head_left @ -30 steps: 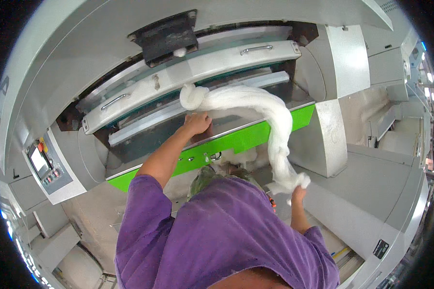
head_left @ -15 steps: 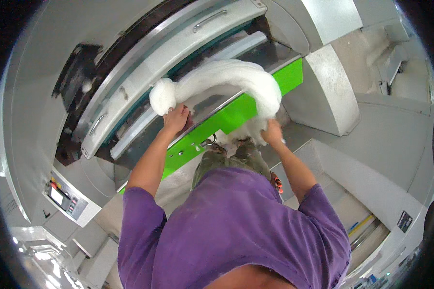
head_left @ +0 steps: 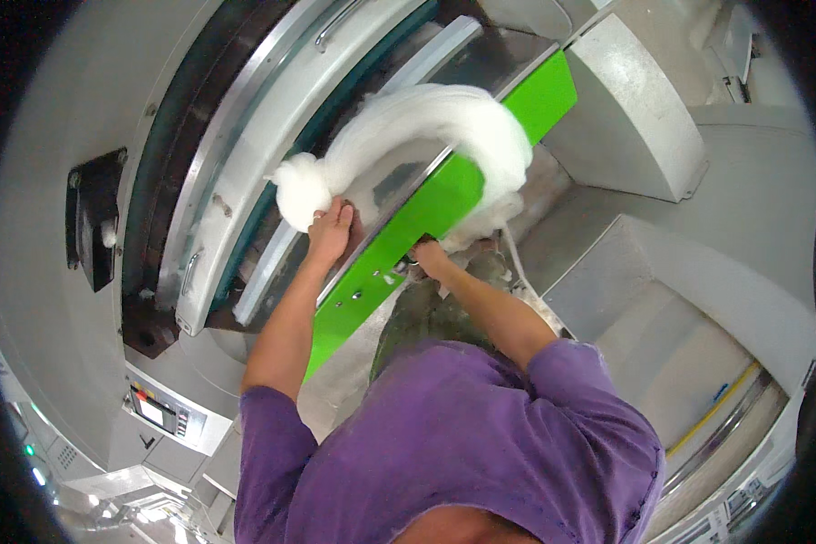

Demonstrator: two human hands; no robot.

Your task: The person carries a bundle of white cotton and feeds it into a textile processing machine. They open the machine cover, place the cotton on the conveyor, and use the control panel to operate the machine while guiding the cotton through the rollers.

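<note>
A: "What was the setting?"
B: "A person in a purple shirt [head_left: 462, 435] stood at a long, dark grey metal machine bed [head_left: 503, 62], facing a curved white metal beam [head_left: 276, 118] with shiny handles. A pale control box with a small screen [head_left: 151, 411] sat at the machine's left end."
A: "And the fibre?"
B: "The thick, fluffy white fibre rope [head_left: 408, 113] arched across the bed, its right-hand length draped over the flat bright green panel [head_left: 526, 107] along the front."
A: "The hands?"
B: "The left hand [head_left: 330, 234] had fingers against the rope's knotted end; any grip couldn't be told. The right hand [head_left: 431, 258] was at the panel's shiny metal fittings [head_left: 356, 295], its fingertips hidden."
A: "Room to move?"
B: "The bed ran past the rope toward a rounded grey housing [head_left: 626, 109]. Floor [head_left: 358, 358] showed between panel and shirt."
</note>
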